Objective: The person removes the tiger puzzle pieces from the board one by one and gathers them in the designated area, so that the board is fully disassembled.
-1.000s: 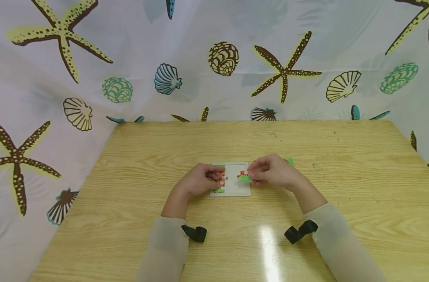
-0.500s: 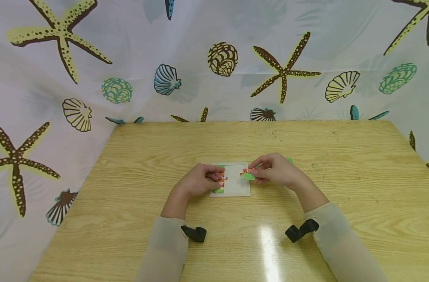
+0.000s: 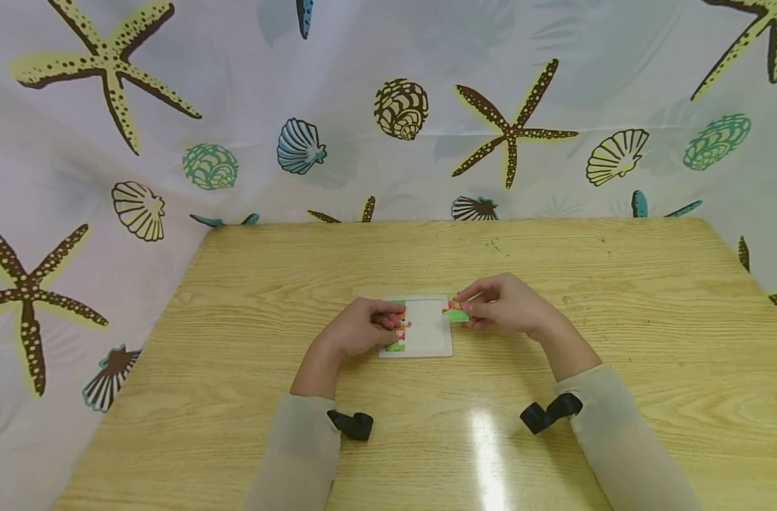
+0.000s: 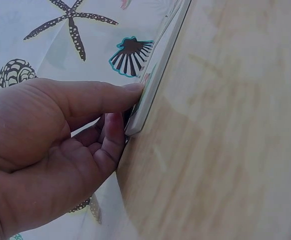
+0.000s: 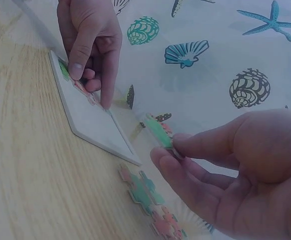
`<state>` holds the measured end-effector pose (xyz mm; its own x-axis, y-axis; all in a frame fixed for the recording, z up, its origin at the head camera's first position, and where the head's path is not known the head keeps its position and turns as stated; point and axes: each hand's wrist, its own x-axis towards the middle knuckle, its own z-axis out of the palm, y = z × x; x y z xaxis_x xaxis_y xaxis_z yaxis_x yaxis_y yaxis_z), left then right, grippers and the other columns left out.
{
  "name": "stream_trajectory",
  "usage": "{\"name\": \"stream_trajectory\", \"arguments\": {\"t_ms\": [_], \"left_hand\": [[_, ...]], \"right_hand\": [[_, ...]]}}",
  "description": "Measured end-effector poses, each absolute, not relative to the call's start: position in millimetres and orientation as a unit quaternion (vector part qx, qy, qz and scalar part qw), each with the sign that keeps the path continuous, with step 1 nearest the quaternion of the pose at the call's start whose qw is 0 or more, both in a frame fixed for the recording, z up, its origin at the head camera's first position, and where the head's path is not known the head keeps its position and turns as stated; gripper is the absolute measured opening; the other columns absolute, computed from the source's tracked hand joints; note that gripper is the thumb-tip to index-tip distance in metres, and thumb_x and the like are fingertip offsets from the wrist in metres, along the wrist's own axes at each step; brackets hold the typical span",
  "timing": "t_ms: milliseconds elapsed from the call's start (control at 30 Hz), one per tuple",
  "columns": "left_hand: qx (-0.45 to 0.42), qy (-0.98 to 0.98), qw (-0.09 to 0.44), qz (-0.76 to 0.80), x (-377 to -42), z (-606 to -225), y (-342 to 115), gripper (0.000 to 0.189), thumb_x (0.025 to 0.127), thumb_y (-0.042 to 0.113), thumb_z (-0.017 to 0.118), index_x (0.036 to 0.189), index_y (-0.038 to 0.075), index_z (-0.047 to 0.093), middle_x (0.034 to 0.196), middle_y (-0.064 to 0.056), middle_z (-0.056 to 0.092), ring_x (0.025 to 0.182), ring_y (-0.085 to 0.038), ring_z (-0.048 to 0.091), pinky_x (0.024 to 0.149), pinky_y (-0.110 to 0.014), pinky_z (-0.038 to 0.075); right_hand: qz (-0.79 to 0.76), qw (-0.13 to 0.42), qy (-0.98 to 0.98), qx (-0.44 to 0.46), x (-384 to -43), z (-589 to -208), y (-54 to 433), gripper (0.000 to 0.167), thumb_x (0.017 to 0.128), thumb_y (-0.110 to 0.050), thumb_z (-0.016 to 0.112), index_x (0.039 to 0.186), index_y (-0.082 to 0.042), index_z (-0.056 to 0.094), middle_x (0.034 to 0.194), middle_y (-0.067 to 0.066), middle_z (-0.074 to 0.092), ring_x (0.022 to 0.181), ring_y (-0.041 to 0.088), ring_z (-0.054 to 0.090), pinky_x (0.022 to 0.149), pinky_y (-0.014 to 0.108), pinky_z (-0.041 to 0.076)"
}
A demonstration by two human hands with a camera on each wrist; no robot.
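A white puzzle tray (image 3: 429, 330) lies flat near the middle of the table. Along its left side sit fitted puzzle pieces (image 3: 397, 345) in green, orange and red, partly covered by fingers. My left hand (image 3: 359, 328) holds the tray at its left side, the thumb on the face and other fingers curled by the edge in the left wrist view (image 4: 110, 102). Between thumb and fingers, my right hand (image 3: 512, 305) pinches a green and orange-red puzzle piece (image 3: 456, 312) over the tray's upper right edge. That piece is tilted in the right wrist view (image 5: 159, 132).
Several loose puzzle pieces (image 5: 148, 192) lie on the wooden table (image 3: 299, 270) just right of the tray, hidden behind the right hand in the head view. A white cloth (image 3: 350, 64) printed with starfish and shells hangs behind the table and along its sides.
My right hand has drawn right and slightly away, taking the pinched puzzle piece from over the tray to its right edge, turning it a little. My left hand stays in place on the tray.
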<state>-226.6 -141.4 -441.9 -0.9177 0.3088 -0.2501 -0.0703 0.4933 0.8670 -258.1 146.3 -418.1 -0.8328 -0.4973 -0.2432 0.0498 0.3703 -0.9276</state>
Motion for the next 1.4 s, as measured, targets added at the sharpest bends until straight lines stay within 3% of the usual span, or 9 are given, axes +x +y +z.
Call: {"name": "stream_trajectory", "arguments": {"t_ms": [333, 800, 1233, 1400], "left_hand": [[0.071, 0.843, 0.185, 0.5, -226.8, -443.0, -141.1, 0.046, 0.092, -0.009, 0.071, 0.137, -0.005, 0.064, 0.105, -0.011, 0.065, 0.093, -0.019, 0.057, 0.08, -0.025, 0.049], [0.068, 0.84, 0.184, 0.506, -226.4, -443.7, -140.8, 0.046, 0.091, -0.01, 0.071, 0.136, -0.006, 0.065, 0.105, -0.012, 0.066, 0.092, -0.019, 0.057, 0.08, -0.025, 0.049], [0.067, 0.84, 0.188, 0.505, -227.1, -442.1, -139.6, 0.046, 0.092, -0.01, 0.071, 0.137, -0.007, 0.064, 0.105, -0.012, 0.065, 0.093, -0.019, 0.056, 0.079, -0.024, 0.049], [0.067, 0.84, 0.188, 0.505, -227.0, -442.2, -139.4, 0.046, 0.091, -0.01, 0.071, 0.137, -0.008, 0.063, 0.105, -0.013, 0.065, 0.093, -0.019, 0.057, 0.079, -0.024, 0.049]], "right_hand": [[-0.533, 0.253, 0.796, -0.137, -260.5, -415.1, 156.9, 0.028, 0.104, -0.002, 0.061, 0.127, 0.011, 0.065, 0.112, 0.024, 0.069, 0.085, 0.019, 0.07, 0.084, 0.036, 0.061], [-0.525, 0.257, 0.804, -0.107, -263.2, -414.2, 166.7, 0.028, 0.102, -0.004, 0.065, 0.123, 0.013, 0.064, 0.102, 0.018, 0.071, 0.089, 0.023, 0.074, 0.083, 0.037, 0.061], [-0.517, 0.252, 0.812, -0.099, -263.1, -408.2, 173.7, 0.028, 0.104, -0.003, 0.06, 0.127, 0.013, 0.062, 0.113, 0.023, 0.069, 0.087, 0.023, 0.072, 0.084, 0.037, 0.061], [-0.505, 0.247, 0.82, -0.104, -263.9, -409.2, 176.5, 0.027, 0.104, -0.002, 0.06, 0.126, 0.014, 0.062, 0.109, 0.021, 0.068, 0.087, 0.021, 0.072, 0.084, 0.036, 0.061]]}}
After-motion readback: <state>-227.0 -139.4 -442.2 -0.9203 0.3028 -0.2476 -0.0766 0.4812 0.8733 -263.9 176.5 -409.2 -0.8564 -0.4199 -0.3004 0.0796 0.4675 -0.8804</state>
